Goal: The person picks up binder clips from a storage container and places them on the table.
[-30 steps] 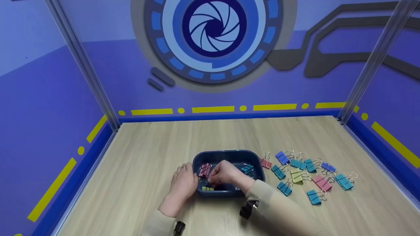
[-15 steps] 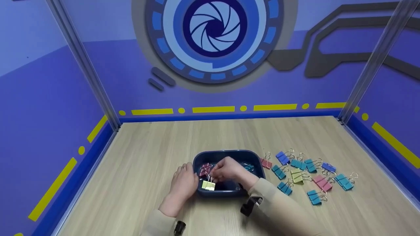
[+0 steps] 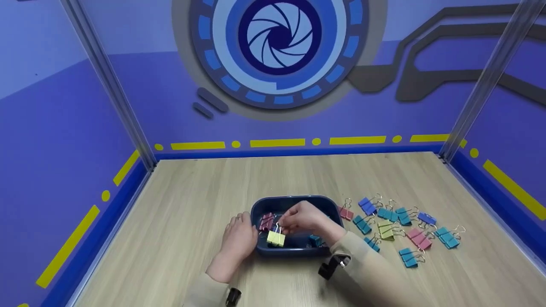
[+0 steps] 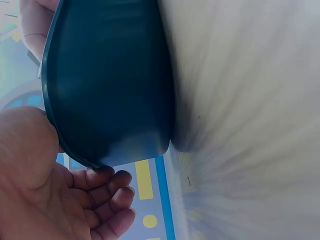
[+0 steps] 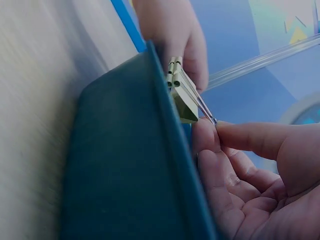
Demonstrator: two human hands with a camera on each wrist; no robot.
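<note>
My right hand (image 3: 300,217) pinches the wire handle of a pale yellow binder clip (image 3: 276,238) over a dark blue plastic box (image 3: 294,251). In the right wrist view, thumb and forefinger meet on the handle, and the yellow clip body (image 5: 185,106) hangs beside the box rim. My left hand (image 3: 239,234) holds the box's left rim; in the left wrist view its thumb passes over the rim and the bent fingers (image 4: 115,192) lie outside the corner. Inside the box, a dark pink clip (image 3: 267,221) lies at the left and a teal clip (image 3: 315,241) at the right, partly hidden by my right arm.
Right of the box, loose binder clips lie scattered: a red one (image 3: 346,212), blue (image 3: 367,206), yellow (image 3: 386,230), pink (image 3: 419,238) and several teal ones (image 3: 447,237). Blue panel walls (image 3: 277,128) enclose the wooden table (image 3: 204,183) at the back and sides.
The yellow binder clip has come up from the box's front left corner in my right hand, which has shifted slightly right and away from me. My left hand stays put.
</note>
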